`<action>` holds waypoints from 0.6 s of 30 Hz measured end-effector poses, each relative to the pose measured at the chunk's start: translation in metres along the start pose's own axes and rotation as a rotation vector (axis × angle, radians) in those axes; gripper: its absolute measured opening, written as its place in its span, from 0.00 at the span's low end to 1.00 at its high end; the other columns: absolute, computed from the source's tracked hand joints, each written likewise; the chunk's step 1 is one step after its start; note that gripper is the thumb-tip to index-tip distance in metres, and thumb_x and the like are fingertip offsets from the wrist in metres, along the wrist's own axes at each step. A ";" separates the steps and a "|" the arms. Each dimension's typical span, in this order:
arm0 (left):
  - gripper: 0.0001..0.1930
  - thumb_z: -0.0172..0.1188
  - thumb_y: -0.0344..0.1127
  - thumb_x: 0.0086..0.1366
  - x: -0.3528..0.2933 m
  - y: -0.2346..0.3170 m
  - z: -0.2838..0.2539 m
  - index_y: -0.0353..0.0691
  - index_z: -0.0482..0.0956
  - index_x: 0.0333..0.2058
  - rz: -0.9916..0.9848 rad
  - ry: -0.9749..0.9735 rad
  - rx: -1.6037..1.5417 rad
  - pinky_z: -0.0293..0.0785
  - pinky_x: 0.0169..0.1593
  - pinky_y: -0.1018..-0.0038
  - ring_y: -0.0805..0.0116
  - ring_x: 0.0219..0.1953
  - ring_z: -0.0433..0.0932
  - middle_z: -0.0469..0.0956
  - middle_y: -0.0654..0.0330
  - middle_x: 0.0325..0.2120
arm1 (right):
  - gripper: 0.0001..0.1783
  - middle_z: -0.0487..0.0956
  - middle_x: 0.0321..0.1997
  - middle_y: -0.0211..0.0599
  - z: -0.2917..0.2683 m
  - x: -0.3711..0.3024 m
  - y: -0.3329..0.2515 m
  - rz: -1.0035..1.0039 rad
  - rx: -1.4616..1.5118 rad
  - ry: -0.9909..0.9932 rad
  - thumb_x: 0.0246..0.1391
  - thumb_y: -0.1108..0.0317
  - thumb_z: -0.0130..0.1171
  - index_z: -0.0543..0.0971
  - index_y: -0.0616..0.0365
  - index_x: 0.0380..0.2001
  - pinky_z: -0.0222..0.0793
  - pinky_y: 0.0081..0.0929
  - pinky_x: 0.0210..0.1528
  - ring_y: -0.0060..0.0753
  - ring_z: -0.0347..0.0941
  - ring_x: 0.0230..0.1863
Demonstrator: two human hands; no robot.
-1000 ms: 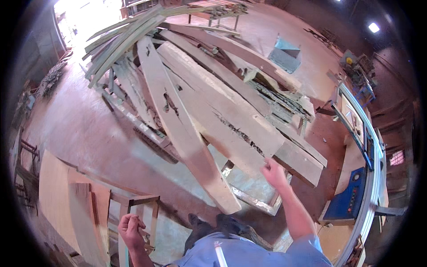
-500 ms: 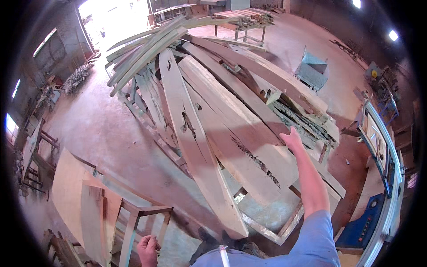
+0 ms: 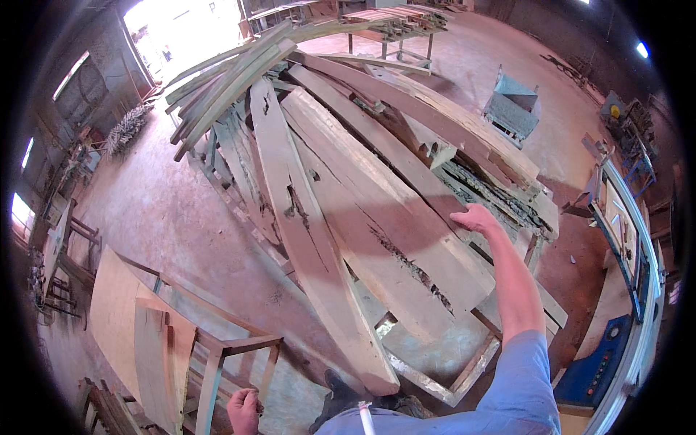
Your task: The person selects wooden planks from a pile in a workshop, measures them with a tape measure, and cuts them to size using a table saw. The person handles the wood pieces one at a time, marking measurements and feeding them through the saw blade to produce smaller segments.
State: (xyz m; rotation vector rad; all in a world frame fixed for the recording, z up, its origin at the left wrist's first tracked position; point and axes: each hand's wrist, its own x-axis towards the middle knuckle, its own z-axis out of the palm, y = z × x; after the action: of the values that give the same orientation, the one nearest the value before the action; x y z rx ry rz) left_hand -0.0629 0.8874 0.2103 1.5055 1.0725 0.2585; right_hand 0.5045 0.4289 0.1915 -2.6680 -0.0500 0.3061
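We see the right hand (image 3: 475,217) stretched out ahead on a long arm in a blue sleeve (image 3: 518,388), lying palm down with the fingers loosely spread on a wide plank (image 3: 391,239) near the right edge of the pile. That plank lies flat on top of a big heap of rough boards (image 3: 362,145) stacked on the workshop floor (image 3: 159,217), and it runs from the far middle of the heap toward its near right corner. Just left of it lies a long narrow plank (image 3: 304,239), cracked along its middle, whose near end comes down to the floor close to our feet. The left hand (image 3: 244,410) is low at the bottom edge, closed in a fist around the top of a wooden frame (image 3: 232,348) that stands on the floor to the left of the heap. Flat pale boards (image 3: 138,326) lean beside that frame. On the far right stands a long machine with a blue base (image 3: 623,239), well apart from the heap. A grey metal bin (image 3: 511,109) sits on the floor beyond the heap's right side.
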 end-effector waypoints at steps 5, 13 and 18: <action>0.07 0.58 0.30 0.68 0.000 -0.007 -0.004 0.33 0.78 0.31 0.012 0.025 0.055 0.70 0.24 0.78 0.78 0.19 0.71 0.74 0.65 0.18 | 0.42 0.81 0.52 0.58 -0.008 -0.002 -0.028 -0.029 0.047 -0.101 0.42 0.40 0.65 0.80 0.72 0.47 0.70 0.39 0.57 0.51 0.77 0.54; 0.07 0.58 0.30 0.68 -0.007 -0.010 0.002 0.32 0.79 0.31 -0.027 0.025 0.102 0.70 0.24 0.79 0.79 0.19 0.72 0.75 0.64 0.18 | 0.44 0.82 0.49 0.58 -0.008 0.017 -0.018 0.001 -0.046 -0.149 0.40 0.37 0.65 0.82 0.73 0.44 0.71 0.39 0.54 0.49 0.79 0.52; 0.07 0.58 0.29 0.67 -0.005 -0.039 -0.002 0.31 0.79 0.31 0.016 0.041 0.080 0.69 0.24 0.79 0.78 0.20 0.73 0.75 0.64 0.19 | 0.46 0.82 0.46 0.63 -0.008 0.014 -0.031 0.019 -0.010 -0.185 0.40 0.35 0.63 0.82 0.76 0.41 0.72 0.40 0.53 0.52 0.80 0.51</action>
State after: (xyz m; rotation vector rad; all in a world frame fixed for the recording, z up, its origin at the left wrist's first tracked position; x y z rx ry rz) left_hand -0.0851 0.8804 0.1790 1.5864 1.1148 0.2608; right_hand 0.5201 0.4543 0.2095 -2.6440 -0.0845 0.5597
